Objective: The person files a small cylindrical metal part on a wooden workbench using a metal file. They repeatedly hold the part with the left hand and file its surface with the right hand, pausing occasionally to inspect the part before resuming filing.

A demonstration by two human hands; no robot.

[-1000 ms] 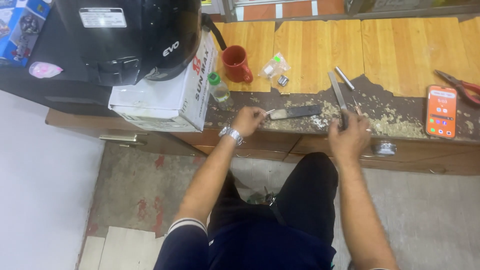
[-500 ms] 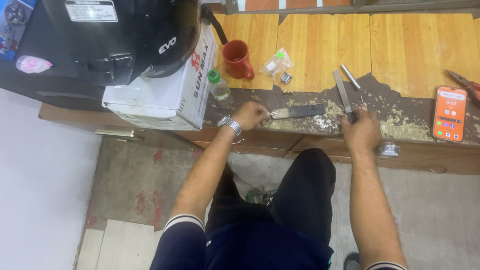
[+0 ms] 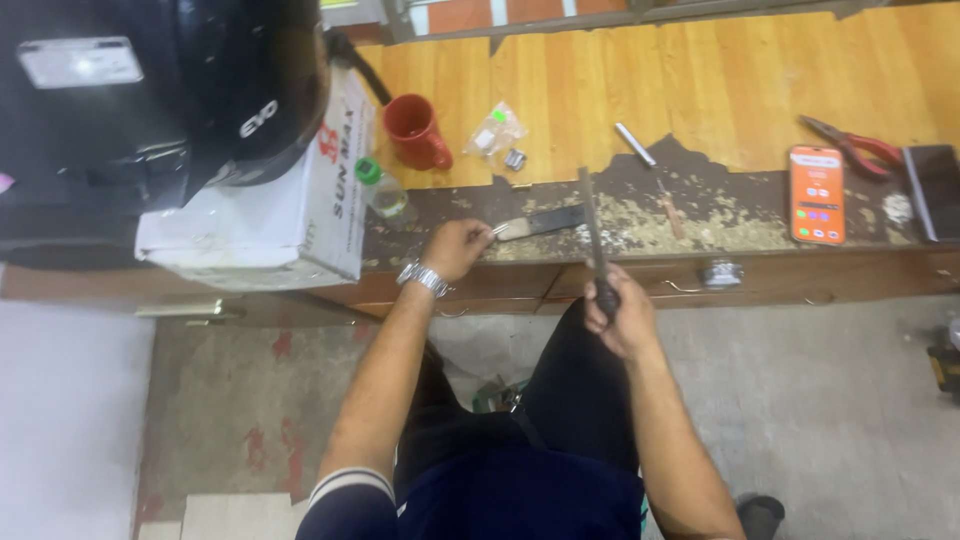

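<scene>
Your left hand (image 3: pixel 455 248) is closed around the handle of a flat scraper (image 3: pixel 540 222), its blade lying on the stripped, debris-strewn front strip of the table (image 3: pixel 700 90). Your right hand (image 3: pixel 618 318) is fisted on the dark handle of a long file (image 3: pixel 592 232), its bar slanting up over the table edge, just beside the scraper's blade. Both tools look stiff, metal, moderately heavy; grip at the handles, not the edges. Count: one scraper, one file, one red mug (image 3: pixel 415 131), one orange phone (image 3: pixel 817 194), one pair of red-handled pliers (image 3: pixel 850 143).
</scene>
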